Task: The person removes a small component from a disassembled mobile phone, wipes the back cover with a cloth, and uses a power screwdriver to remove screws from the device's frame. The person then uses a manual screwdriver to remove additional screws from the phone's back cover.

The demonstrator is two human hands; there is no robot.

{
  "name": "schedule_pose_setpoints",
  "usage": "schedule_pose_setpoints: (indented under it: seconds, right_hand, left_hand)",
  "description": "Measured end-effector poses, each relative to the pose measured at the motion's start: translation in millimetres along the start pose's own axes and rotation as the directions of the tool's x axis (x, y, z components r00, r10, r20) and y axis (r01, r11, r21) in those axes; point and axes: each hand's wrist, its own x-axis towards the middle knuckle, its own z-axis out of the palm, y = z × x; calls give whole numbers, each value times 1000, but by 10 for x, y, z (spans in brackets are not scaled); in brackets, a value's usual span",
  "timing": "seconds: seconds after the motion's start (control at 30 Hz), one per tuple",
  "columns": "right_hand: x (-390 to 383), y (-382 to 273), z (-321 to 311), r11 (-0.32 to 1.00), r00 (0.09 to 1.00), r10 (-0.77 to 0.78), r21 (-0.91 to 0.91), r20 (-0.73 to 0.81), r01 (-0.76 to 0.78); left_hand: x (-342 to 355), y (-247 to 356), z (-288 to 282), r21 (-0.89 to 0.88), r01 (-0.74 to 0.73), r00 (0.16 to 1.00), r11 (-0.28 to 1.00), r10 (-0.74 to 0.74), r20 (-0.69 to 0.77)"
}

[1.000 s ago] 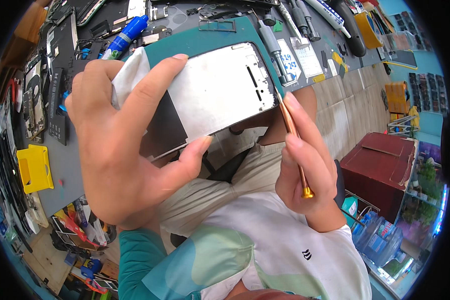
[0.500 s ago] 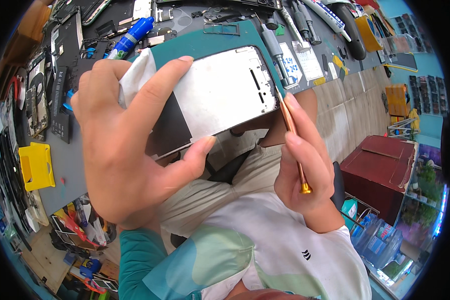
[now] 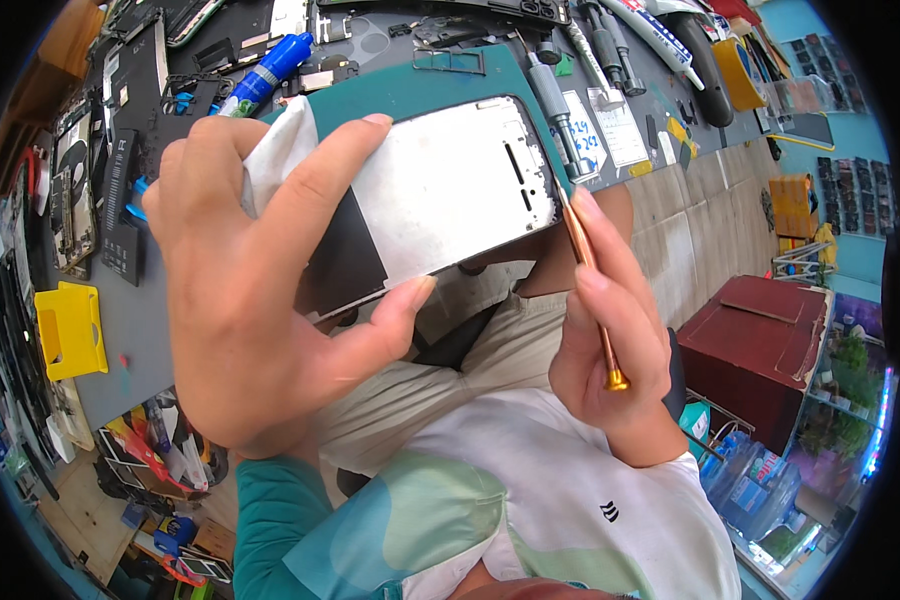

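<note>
The left hand (image 3: 250,300) grips the phone screen panel (image 3: 440,200) back side up, fingers curled over its top edge and the thumb (image 3: 390,320) pressing on the bottom edge, with a white cloth (image 3: 275,150) bunched between the fingers and the panel. The panel sits above the lap, in front of the green mat (image 3: 420,90) on the workbench. Its long axis runs from about 8 o'clock, inside the palm, to 2 o'clock, where the free short end sticks out.

The right hand (image 3: 610,340) lies at 4 o'clock from that free end and is the nearer one to it. It is closed around a thin copper-coloured pry tool (image 3: 590,290), held like a pen, its long axis running from 5 o'clock up to 11 o'clock. The tip appears to touch the lower right corner of the panel.

Compared with a second ago, the panel is tilted a little flatter and shows more of its metal back; both hands keep the same hold.
</note>
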Motion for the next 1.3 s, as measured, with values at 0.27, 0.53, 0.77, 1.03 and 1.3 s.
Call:
schedule_pose_setpoints:
  seconds: [0.27,0.53,0.77,1.03,1.3]
  right_hand:
    - [-2,-8,-7,1000,1000,0,-17,-10,0]
    - [37,8,7,1000,1000,3,-19,-3,-3]
    - [113,45,47,999,1000,-4,-46,5,4]
    - [89,57,66,1000,1000,6,-25,-14,-6]
    - [56,37,29,1000,1000,26,-17,8,-26]
  left_hand:
    - [3,7,-8,-3,6,1000,1000,-6,7]
    - [-6,-12,1,4,4,1000,1000,-4,-1]
    - [-10,-36,14,-6,-6,1000,1000,6,-3]
    - [-16,-4,28,-14,15,1000,1000,-15,-9]
    - [-10,4,11,-5,13,1000,1000,-13,-11]
